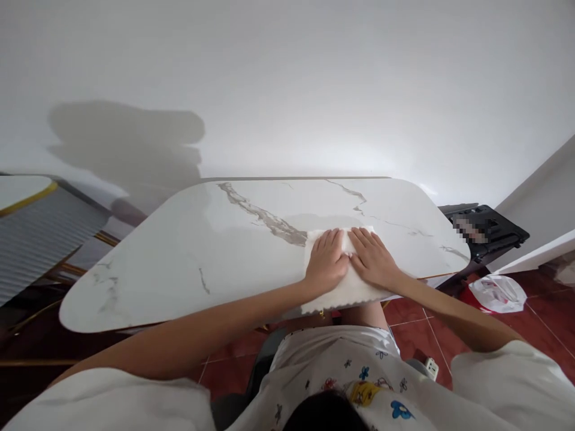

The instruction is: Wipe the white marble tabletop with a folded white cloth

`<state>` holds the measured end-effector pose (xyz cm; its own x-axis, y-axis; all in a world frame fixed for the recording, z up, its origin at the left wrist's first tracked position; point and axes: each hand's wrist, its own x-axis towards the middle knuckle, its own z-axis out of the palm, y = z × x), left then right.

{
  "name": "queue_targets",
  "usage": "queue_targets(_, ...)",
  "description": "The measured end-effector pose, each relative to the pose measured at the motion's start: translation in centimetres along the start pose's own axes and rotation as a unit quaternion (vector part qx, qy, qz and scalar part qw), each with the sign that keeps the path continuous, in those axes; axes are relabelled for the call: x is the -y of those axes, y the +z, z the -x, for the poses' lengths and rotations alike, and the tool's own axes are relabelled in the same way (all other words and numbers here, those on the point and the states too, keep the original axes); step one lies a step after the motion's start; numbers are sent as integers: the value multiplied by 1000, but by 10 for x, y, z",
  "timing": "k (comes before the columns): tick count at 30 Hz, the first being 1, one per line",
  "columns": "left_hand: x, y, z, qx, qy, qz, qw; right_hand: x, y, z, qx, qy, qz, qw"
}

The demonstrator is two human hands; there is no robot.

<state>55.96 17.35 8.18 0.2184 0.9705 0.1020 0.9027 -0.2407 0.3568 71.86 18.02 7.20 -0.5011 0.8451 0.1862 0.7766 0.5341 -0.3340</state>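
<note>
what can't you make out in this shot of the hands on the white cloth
Head view only:
- Middle of the white scallop-edged cloth: covered by the left hand and right hand, both pressed flat on it.
- Label on the black crate past the white marble-look table: pixelated.
- Print on the white and red plastic bag on the floor: too small.
- Grey ribbed panel: cut off by the left edge.

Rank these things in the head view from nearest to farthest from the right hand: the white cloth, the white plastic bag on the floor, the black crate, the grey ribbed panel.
1. White cloth: directly under the right hand, on the table.
2. Black crate: behind the table's right end.
3. White plastic bag: on the red floor, right; close to the crate's rank.
4. Grey ribbed panel: far left.
</note>
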Motion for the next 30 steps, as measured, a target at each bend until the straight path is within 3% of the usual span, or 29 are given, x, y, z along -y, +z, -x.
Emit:
queue_targets(5, -34, 5, 5, 46, -54, 66, 995, -23, -14, 22, 16, -13, -38, 999)
queue_targets(10, -69, 12, -15, 104, -63, 114, 986, -71, -18, 31, -7, -23, -63, 998)
queue_targets(13, -76, 13, -34, 118, -49, 112, 985, -94, -14, 25, -31, -21, -62, 997)
queue_targets(17, -63, 13, -73, 86, -16, 82, 993, -113, -7, -10, -48, -12, -31, 998)
queue_targets(23, -21, 22, -153, -11, 2, 58, 998, -138, 2, -103, -49, -1, -15, 999)
queue_targets(30, 19, 29, -233, -52, -8, 41, 998, -171, 13, -193, -63, 16, -47, 997)
